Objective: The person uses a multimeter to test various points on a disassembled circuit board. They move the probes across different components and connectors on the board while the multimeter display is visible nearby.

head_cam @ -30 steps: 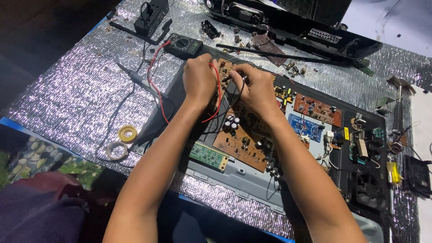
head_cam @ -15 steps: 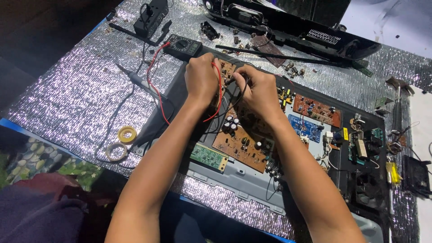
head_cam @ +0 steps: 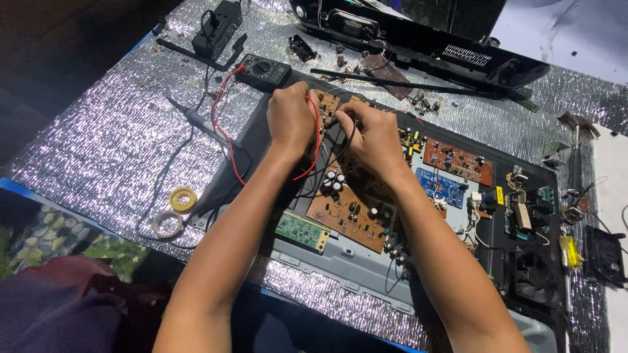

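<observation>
Near edge: green circuit board [head_cam: 301, 230], then brown circuit board [head_cam: 350, 208] with black capacitors, both in the opened chassis [head_cam: 366, 274]. Above, left hand [head_cam: 292, 119] closed around red probe lead [head_cam: 316, 131], pressed down at the board's far end. Right hand [head_cam: 371, 136] just beside, fingers curled over black lead [head_cam: 347, 140]; grip unclear. Farther: multimeter [head_cam: 263, 70] on foil mat [head_cam: 98, 137].

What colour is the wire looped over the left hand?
Red wire, clearest in the head view.
</observation>
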